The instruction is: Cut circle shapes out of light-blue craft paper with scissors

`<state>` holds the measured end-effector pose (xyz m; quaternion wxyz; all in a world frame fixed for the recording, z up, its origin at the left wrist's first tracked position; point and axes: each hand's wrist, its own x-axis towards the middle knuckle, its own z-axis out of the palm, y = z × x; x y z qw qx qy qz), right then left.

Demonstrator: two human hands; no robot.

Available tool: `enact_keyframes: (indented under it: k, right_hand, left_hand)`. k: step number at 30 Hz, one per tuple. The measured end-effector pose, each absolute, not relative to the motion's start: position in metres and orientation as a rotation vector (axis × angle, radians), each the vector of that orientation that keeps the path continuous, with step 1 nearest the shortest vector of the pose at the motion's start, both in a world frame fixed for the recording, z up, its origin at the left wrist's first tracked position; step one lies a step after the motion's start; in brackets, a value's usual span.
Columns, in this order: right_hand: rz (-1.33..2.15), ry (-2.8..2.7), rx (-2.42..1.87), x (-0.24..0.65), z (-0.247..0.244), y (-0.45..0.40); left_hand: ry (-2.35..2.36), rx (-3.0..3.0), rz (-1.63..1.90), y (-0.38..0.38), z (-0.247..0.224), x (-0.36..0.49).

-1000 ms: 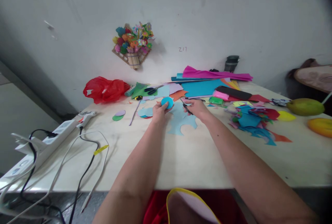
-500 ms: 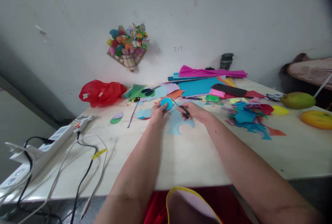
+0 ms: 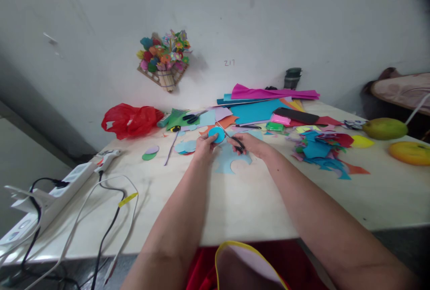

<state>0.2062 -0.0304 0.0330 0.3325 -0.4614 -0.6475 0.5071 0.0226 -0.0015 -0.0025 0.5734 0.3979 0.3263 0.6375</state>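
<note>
My left hand (image 3: 205,144) pinches a small blue paper circle (image 3: 217,134) between thumb and fingers, above the middle of the table. My right hand (image 3: 250,143) is closed round the black handles of a pair of scissors (image 3: 238,142). The blades point up and left, at the right edge of the circle. Under the hands lies a light blue sheet (image 3: 226,163) with rounded cut-outs. To the left of my left hand is a small pile of light blue and blue circles (image 3: 185,147). Farther left, a green circle (image 3: 148,156) lies partly under a lilac one.
Paper scraps (image 3: 316,149) are heaped on the right, near a green mango-like fruit (image 3: 384,128). Coloured sheets (image 3: 258,112) and a black phone (image 3: 296,115) lie at the back. A second pair of scissors (image 3: 191,118) rests beside a red plastic bag (image 3: 131,120). A power strip (image 3: 50,200) with cables runs along the left.
Both hands stay almost in place, holding the circle and the scissors. The whole view has shifted very slightly; slightly more of the blue circle's right side shows.
</note>
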Motion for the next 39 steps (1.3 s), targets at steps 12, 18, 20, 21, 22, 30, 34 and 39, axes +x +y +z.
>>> enact_keyframes:
  k: [12, 18, 20, 21, 22, 30, 34, 39]
  right_hand:
    - [1.314, -1.682, -1.175, 0.2061, 0.0314, -0.0304]
    - [1.321, -1.668, -1.173, 0.2059, 0.0308, -0.0302]
    - [1.323, -1.666, -1.18, 0.2058, 0.0304, -0.0296]
    - [1.324, -1.666, -1.184, 0.2057, 0.0303, -0.0293]
    - [1.325, -1.665, -1.187, 0.2057, 0.0302, -0.029]
    - [1.335, -1.656, -1.191, 0.2053, 0.0342, -0.0324]
    - [1.321, -1.67, -1.182, 0.2052, 0.0373, -0.0356]
    - [1.323, -1.666, -1.171, 0.2048, 0.0402, -0.0377]
  left_hand:
    - [0.768, 0.93, 1.465, -0.002, -0.0023, 0.0227]
    - [0.766, 0.937, 1.466, 0.0007, -0.0048, 0.0229]
    - [0.768, 0.922, 1.473, 0.0012, -0.005, 0.0233]
    - [0.767, 0.92, 1.474, 0.0013, -0.0048, 0.0234]
    - [0.766, 0.921, 1.474, 0.0011, -0.0046, 0.0236]
    - [0.755, 0.926, 1.47, -0.001, -0.0026, 0.0244]
    - [0.755, 0.925, 1.475, -0.0004, -0.003, 0.0242]
    - [0.75, 0.929, 1.463, -0.0006, -0.0033, 0.0231]
